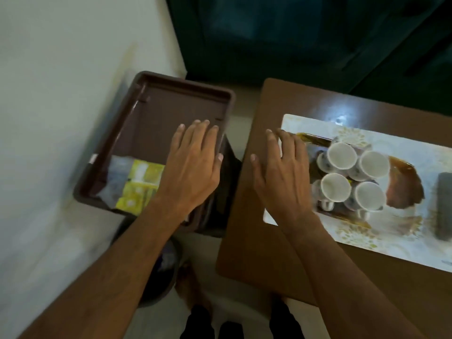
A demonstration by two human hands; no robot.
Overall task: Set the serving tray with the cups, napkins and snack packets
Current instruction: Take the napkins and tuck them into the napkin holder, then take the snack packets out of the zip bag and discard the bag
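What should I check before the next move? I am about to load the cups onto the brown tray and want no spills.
1. Brown tray has bare floor for cups: ok, its far half is free.
2. Yellow packets already in the tray: ok, they lie in the near corner.
3. Left hand free: ok, fingers straight, spread over the tray's right rim.
4. Right hand free: ok, open, holding nothing, just left of the cups.
5. Cups ready to lift: ok, four stand clustered, mouths up, on the mat.
6. Tray seated firmly on its support: cannot tell, the frame is blurred there.
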